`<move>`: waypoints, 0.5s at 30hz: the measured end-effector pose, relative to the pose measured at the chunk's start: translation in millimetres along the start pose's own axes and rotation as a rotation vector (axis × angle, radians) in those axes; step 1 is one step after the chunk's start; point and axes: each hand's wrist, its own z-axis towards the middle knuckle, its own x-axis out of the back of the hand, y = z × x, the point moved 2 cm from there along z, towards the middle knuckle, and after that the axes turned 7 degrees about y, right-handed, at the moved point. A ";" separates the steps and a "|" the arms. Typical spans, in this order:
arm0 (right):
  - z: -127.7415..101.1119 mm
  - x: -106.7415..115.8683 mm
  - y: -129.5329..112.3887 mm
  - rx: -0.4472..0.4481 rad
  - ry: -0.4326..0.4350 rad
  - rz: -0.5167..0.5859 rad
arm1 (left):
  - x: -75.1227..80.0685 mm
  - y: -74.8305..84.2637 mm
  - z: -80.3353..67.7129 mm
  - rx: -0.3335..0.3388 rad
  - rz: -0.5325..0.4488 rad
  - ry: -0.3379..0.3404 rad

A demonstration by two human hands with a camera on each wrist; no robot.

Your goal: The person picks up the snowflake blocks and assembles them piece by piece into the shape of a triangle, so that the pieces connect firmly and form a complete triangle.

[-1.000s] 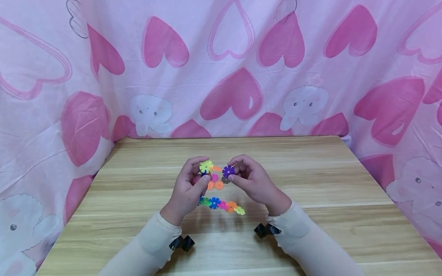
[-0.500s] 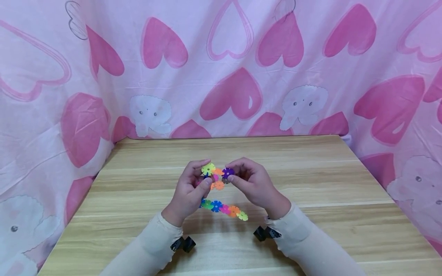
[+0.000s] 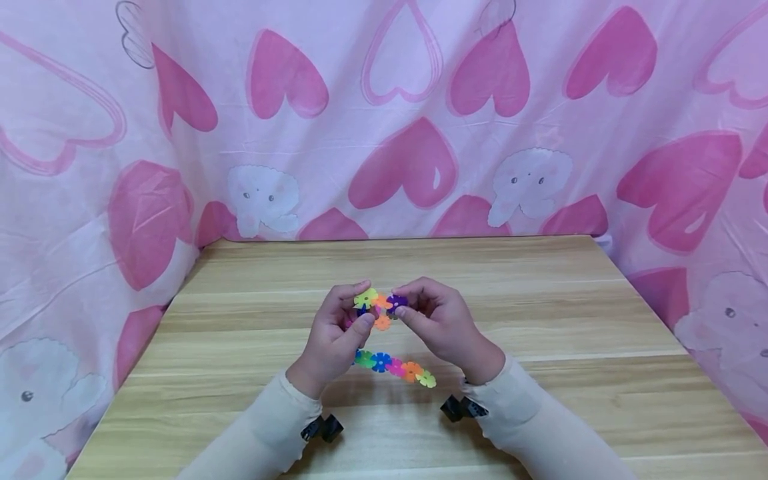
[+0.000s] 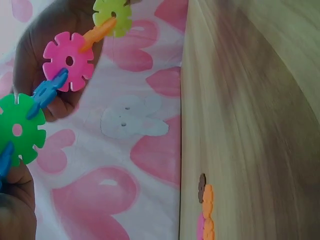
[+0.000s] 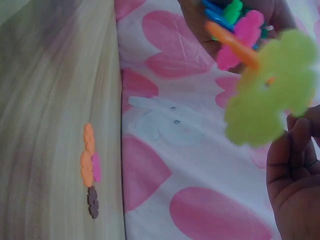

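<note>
In the head view my left hand point(image 3: 361, 305) pinches the upper end of a chain of coloured snowflake discs point(image 3: 395, 367), by a yellow-green disc point(image 3: 365, 297). The chain's lower part hangs down to the right above the table. My right hand point(image 3: 401, 304) pinches a purple disc point(image 3: 397, 303), which is pressed against an orange disc point(image 3: 381, 301) at the chain's top. The left wrist view shows the chain's green disc point(image 4: 17, 130), pink disc point(image 4: 68, 61) and yellow-green disc point(image 4: 113, 15). In the right wrist view the yellow-green disc point(image 5: 270, 95) is close, and the purple disc is hidden.
A few loose discs point(image 3: 383, 323) lie on the wooden table point(image 3: 540, 313) under my hands, also seen as loose discs point(image 4: 205, 210) and loose discs point(image 5: 90, 167). A pink heart-print cloth point(image 3: 420, 120) hangs behind and at both sides.
My right hand has carried the purple disc left until it meets the chain's top end. Both hands sank a little, and the hanging chain drifted slightly right.
</note>
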 end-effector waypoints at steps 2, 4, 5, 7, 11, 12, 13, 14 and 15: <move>0.5 -0.5 0.8 0.000 0.000 0.000 | -0.6 0.6 0.1 0.014 0.030 0.016; 0.9 -1.1 2.3 -0.008 0.000 0.001 | -0.6 0.8 0.3 0.056 0.079 0.044; 0.9 -1.3 2.8 -0.013 -0.002 0.002 | -0.3 0.5 0.3 0.081 0.106 0.056; 1.1 -1.6 4.6 -0.026 -0.012 0.002 | 0.4 -0.4 0.4 0.129 0.145 0.075; 1.2 -1.2 4.8 -0.080 -0.051 -0.002 | 0.1 -2.6 1.6 0.174 0.170 0.071; 1.6 -0.9 4.8 -0.093 -0.063 -0.005 | -0.1 -3.0 2.1 0.176 0.169 0.065; 2.2 -0.4 5.1 -0.100 -0.073 -0.010 | -0.2 -3.2 2.5 0.176 0.165 0.057; 2.9 0.4 6.0 -0.111 -0.078 -0.017 | -0.2 -3.2 3.1 0.172 0.165 0.049; 3.9 1.7 8.2 -0.117 -0.078 -0.027 | -0.2 -3.4 3.5 0.168 0.161 0.043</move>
